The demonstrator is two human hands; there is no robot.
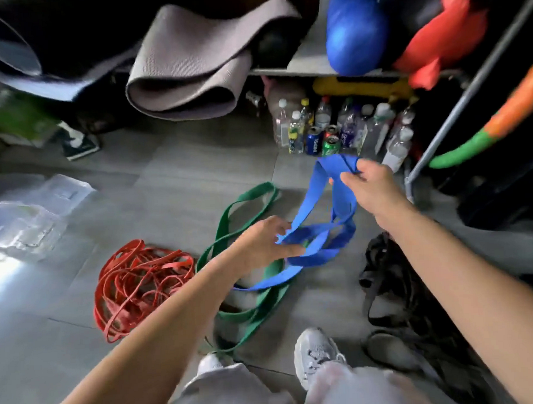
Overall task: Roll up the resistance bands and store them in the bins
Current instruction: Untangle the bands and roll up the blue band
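Blue band (pixel 319 251): off the floor (pixel 172 181), strung between my two hands. Its loops are twisted over each other and its lowest fold trails across the green band (pixel 252 194).
Right hand (pixel 371 185): closed round the bunched upper end of the blue band, which it holds raised.
Left hand (pixel 261 241): lower down, thumb and fingers pinching a strand at the tangled part.
Step in hand, as I judge it: sorting out the blue band before rolling.
How I'd do it well: shake the twist out first so both layers lie flat. Then run the left hand down to one end and wind tightly with the edges lined up. Lift the band clear of the green one so it doesn't drag.
Other bands: red ones (pixel 137 277) heaped on the floor to the left, dark ones (pixel 384 276) to the right.
Bins (pixel 25 224): clear plastic, blurred, at far left, well apart from the hands.
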